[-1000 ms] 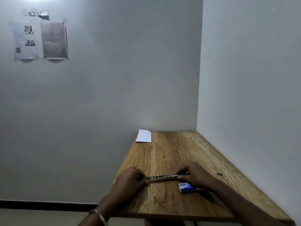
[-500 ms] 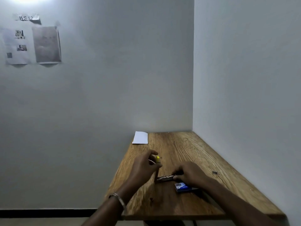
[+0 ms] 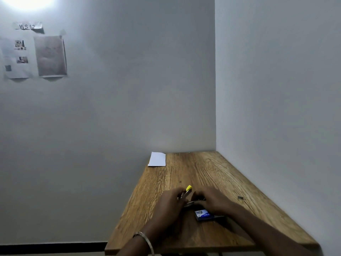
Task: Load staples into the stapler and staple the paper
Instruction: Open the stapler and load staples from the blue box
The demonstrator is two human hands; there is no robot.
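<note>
Head view: loading in progress, nothing stapled yet by my read. My left hand [image 3: 168, 202] pinches the yellow-tipped metal stapler [image 3: 190, 195], its top swung up; my right hand [image 3: 212, 200] curls over its base. Blue staple box [image 3: 203, 215] touching at right hand's 6 o'clock. White paper sheet [image 3: 157, 159] lies far off at 11 o'clock on the wooden table [image 3: 212, 172], untouched.

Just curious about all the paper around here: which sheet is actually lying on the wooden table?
The small white paper at the wooden table's far left corner; the other sheets are taped to the wall.
</note>
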